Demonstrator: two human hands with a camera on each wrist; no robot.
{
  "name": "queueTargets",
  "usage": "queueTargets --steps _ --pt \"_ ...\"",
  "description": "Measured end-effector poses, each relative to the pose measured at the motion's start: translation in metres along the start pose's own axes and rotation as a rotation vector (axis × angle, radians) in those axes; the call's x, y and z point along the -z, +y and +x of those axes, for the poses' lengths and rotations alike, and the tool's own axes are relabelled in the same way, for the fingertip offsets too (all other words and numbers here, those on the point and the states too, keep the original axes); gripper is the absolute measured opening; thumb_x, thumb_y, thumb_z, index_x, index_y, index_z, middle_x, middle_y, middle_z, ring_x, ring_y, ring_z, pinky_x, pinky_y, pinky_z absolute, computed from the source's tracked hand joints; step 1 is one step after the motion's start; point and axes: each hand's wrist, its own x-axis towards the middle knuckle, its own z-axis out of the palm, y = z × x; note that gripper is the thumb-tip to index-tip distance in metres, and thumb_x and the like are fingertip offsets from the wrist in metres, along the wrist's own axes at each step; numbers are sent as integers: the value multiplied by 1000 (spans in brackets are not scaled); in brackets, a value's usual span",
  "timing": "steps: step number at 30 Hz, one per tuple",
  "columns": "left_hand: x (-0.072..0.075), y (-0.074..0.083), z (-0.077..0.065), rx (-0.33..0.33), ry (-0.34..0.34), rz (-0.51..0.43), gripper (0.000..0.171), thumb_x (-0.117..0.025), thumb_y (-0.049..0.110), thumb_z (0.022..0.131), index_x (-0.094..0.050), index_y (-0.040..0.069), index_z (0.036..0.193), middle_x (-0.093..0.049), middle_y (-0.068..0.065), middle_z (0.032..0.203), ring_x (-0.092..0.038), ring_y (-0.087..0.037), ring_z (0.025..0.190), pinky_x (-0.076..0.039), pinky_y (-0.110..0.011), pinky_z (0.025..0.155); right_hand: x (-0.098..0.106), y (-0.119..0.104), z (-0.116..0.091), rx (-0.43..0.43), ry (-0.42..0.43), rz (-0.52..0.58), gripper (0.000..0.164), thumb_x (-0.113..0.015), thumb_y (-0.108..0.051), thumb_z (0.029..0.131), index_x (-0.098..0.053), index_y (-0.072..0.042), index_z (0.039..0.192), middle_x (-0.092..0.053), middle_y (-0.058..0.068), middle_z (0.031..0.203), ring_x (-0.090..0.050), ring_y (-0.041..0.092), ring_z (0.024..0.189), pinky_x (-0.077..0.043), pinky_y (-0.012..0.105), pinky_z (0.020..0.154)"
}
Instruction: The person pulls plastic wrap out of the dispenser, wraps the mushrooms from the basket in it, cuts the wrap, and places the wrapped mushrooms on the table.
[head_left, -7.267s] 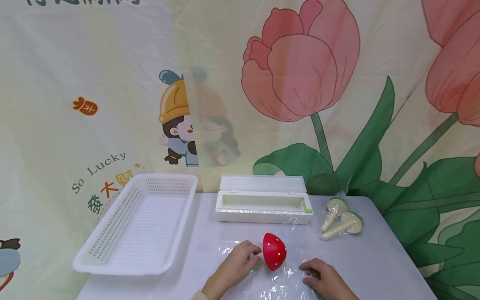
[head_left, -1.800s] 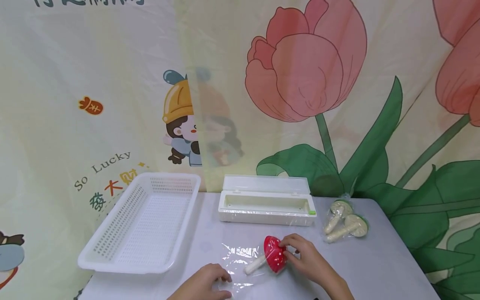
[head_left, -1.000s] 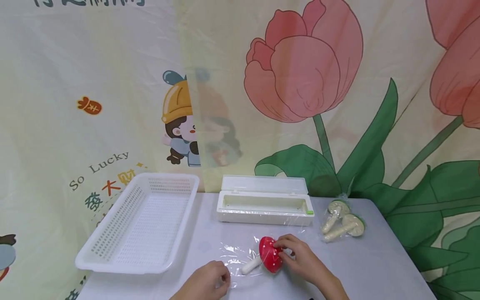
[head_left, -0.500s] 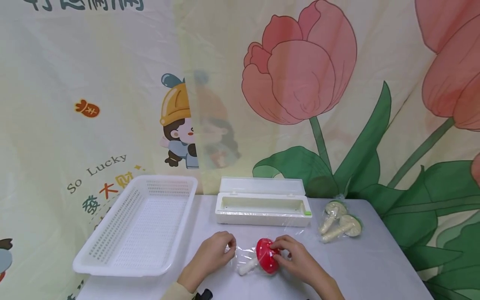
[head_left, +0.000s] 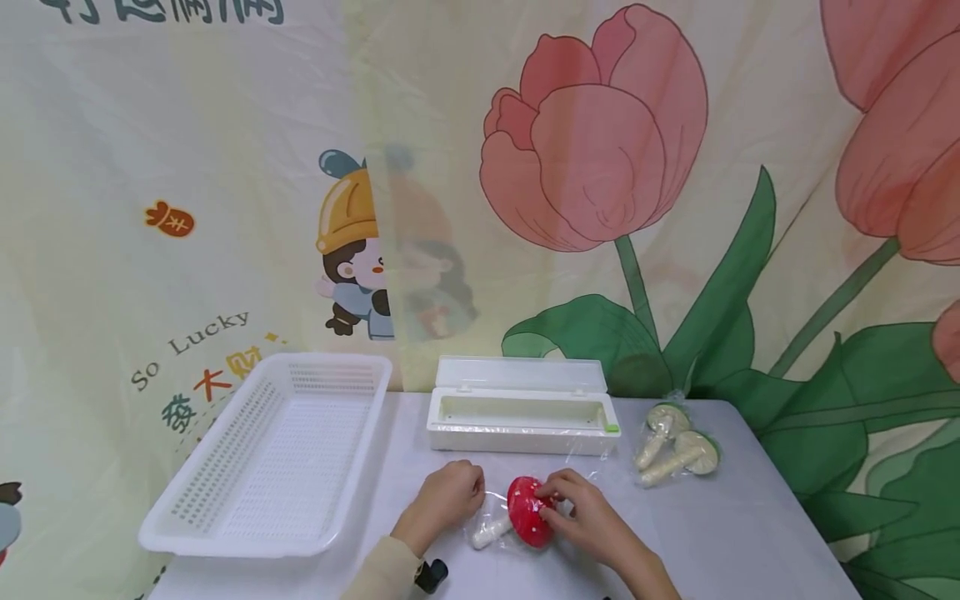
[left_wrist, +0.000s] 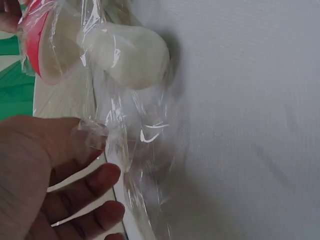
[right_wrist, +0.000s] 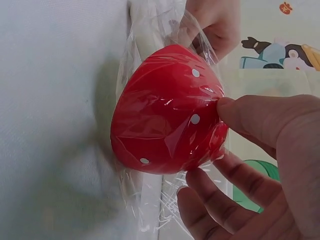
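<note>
A toy mushroom with a white-dotted red cap (head_left: 529, 512) and a pale stem (head_left: 491, 532) lies on its side in clear plastic wrap. My right hand (head_left: 588, 518) grips the wrapped cap from the right; in the right wrist view, thumb and fingertips are against the red cap (right_wrist: 160, 115). To the left of the stem, my left hand (head_left: 446, 498) pinches the edge of the wrap. The left wrist view has this film (left_wrist: 112, 122) bunched at the thumb and forefinger, below the stem's rounded end (left_wrist: 135, 57).
Behind the hands stands a long white wrap dispenser box (head_left: 521, 440), its lid (head_left: 521, 374) raised. Two wrapped mushrooms with green-edged caps (head_left: 678, 450) lie at the back right. A white perforated basket (head_left: 255, 546) stands at the left on the white-covered table (head_left: 720, 550).
Earlier the mushroom lay with film spread about it; now the film is folded round it. My left hand has moved up and right with the film edge. My right hand stays on the cap.
</note>
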Motion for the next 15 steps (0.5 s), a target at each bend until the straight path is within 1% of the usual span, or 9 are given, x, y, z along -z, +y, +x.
queueTargets --steps 3,5,7,8,10,11,13,15 --pt "4 -2 -8 62 30 -3 13 -77 18 85 -66 18 78 -53 9 72 -50 -7 67 -44 -26 56 -4 -1 2 8 13 6 16 -79 -14 89 -71 -23 100 -63 -4 107 -60 14 92 -54 24 69" --pt "9 -3 -15 107 67 -17 11 -79 18 84 -68 16 82 -55 8 75 -51 -8 68 -44 -28 56 -6 -2 2 10 16 9 17 -80 -14 88 -70 -22 99 -63 -2 108 -61 16 94 -56 27 71" --pt "16 -3 -24 138 108 -48 11 -79 16 85 -67 15 85 -55 7 75 -50 -7 67 -43 -27 55 -8 -2 2 -7 -3 22 22 -83 -15 86 -67 -21 100 -64 2 114 -62 19 101 -58 30 76" --pt "19 -3 -28 143 125 -74 11 -79 15 85 -68 15 86 -55 7 74 -50 -7 66 -42 -26 55 -9 -2 2 -21 -18 35 26 -84 -16 85 -65 -20 102 -64 5 119 -62 22 105 -60 32 79" --pt "24 -2 -37 123 137 -136 12 -79 13 85 -67 15 85 -55 9 72 -47 -5 64 -41 -24 55 -11 -3 2 -65 -55 59 37 -88 -20 81 -62 -17 109 -63 10 129 -60 26 113 -61 37 85" --pt "25 -1 -42 100 122 -170 12 -79 14 85 -67 16 84 -55 10 72 -47 -3 64 -41 -23 55 -12 -3 2 -89 -73 68 44 -89 -22 80 -60 -16 113 -61 11 132 -59 28 116 -61 40 86" --pt "23 1 -49 45 68 -234 11 -80 15 85 -69 16 84 -56 11 73 -47 -1 65 -42 -22 58 -14 -3 2 -133 -95 69 60 -91 -25 77 -56 -13 124 -60 13 135 -58 30 120 -60 44 90" --pt "18 4 -56 -4 0 -270 13 -82 18 83 -70 17 86 -59 12 77 -50 0 69 -46 -21 63 -15 -4 1 -151 -100 51 75 -93 -28 75 -52 -10 134 -59 12 137 -58 31 123 -58 49 95"
